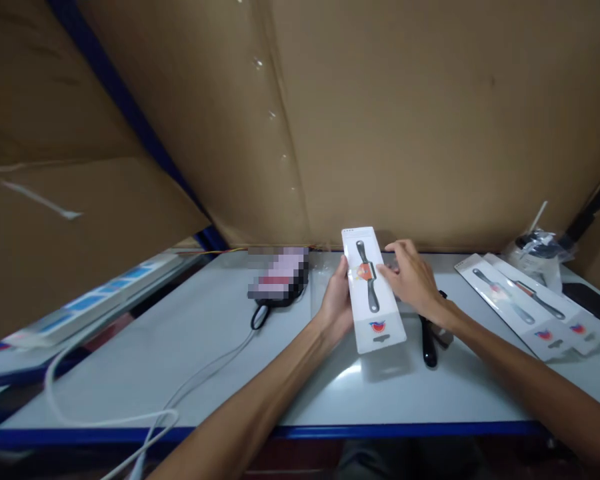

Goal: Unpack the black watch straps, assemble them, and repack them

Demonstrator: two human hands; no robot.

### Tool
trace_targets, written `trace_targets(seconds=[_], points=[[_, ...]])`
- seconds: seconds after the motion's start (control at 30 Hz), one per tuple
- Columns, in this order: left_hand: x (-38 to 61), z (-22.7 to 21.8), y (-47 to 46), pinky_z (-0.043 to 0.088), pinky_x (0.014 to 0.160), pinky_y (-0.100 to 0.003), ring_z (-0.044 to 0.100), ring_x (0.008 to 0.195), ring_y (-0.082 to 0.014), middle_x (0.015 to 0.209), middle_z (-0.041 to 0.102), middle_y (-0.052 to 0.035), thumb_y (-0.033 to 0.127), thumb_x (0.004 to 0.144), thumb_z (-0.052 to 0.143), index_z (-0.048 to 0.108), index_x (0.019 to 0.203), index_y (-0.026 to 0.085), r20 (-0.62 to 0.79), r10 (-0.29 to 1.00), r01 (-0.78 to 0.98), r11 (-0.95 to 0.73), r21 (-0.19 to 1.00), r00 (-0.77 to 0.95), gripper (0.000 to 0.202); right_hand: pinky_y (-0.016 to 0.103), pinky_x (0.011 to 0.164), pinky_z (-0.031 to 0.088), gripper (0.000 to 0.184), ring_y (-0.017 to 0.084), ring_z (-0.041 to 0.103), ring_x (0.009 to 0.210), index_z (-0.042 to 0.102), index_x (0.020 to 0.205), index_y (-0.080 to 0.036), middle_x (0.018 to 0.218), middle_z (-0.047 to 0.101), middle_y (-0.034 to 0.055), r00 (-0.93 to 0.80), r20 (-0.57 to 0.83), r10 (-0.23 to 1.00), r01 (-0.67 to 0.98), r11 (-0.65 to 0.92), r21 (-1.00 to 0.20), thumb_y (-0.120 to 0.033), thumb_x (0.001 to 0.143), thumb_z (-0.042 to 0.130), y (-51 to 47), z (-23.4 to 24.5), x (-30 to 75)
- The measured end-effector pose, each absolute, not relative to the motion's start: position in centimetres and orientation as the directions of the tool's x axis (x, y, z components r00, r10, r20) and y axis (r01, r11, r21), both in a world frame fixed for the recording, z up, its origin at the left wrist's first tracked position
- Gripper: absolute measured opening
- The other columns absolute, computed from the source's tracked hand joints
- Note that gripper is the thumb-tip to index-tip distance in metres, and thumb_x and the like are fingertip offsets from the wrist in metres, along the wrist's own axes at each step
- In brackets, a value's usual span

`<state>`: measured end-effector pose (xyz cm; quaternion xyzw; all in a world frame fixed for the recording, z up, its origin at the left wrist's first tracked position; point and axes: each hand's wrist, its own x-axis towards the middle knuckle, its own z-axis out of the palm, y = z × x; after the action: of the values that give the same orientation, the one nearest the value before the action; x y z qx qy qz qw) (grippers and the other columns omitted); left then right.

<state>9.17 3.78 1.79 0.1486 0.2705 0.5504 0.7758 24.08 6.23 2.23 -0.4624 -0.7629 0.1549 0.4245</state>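
Note:
My left hand (336, 297) grips the left edge of a white packaging card (385, 330), holding it tilted above the table. The card's front shows a black two-handled tool with an orange patch at its middle and a red and blue logo underneath. Beside the card's right edge is my right hand (413, 277), its fingers apart and slightly bent. The thumb tip is at the card's edge; whether it touches I cannot tell. Under my right forearm lies a black-handled tool (429, 343), partly hidden by the arm.
Two similar white cards (495, 300) overlap on the right of the table (220, 400). Behind them stands a plastic-wrapped container (535, 257). A blurred-out device (280, 277) with a black loop lies left of centre. White cables (110, 421) cross the left side, near a power strip (100, 300).

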Motion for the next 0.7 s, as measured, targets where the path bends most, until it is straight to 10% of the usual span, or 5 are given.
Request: trace_targets(seconds=[0.13,0.3,0.7], points=[[7.9,2.1,4.4,0.061,0.081,-0.044,0.076,0.082,-0.0302,0.091,0.078,-0.0189,0.059,0.103,0.028,0.068,0.120,0.003,-0.206,0.948,-0.792,0.315,0.522,0.241,0.071,0.047,0.094,0.051,0.012,0.028,0.063,0.106,0.068,0.101,-0.022,0.109,0.069,0.0100,-0.397,0.745,0.537,0.483,0.812,-0.328,-0.019,0.097,0.057,3.5,2.5,24.8],[7.2,2.2,4.3,0.061,0.074,-0.044,0.072,0.070,-0.0276,0.085,0.076,-0.0177,0.059,0.102,0.028,0.069,0.114,0.003,-0.188,0.955,-0.822,0.295,0.488,0.231,0.070,0.045,0.088,0.053,0.014,0.027,0.063,0.106,0.070,0.100,-0.019,0.106,0.071,0.0117,-0.643,0.717,0.270,0.328,0.943,-0.061,-0.016,0.099,0.057,0.1,1.7,24.8],[7.7,3.0,3.3,0.062,0.071,-0.044,0.072,0.069,-0.0270,0.084,0.075,-0.0168,0.061,0.102,0.025,0.068,0.108,0.007,-0.217,0.955,-0.793,0.290,0.537,0.202,0.069,0.037,0.076,0.054,0.016,0.022,0.065,0.090,0.070,0.093,-0.015,0.096,0.073,0.0107,-0.639,0.746,0.188,0.302,0.953,0.018,-0.019,0.102,0.057,0.2,0.6,24.7]])
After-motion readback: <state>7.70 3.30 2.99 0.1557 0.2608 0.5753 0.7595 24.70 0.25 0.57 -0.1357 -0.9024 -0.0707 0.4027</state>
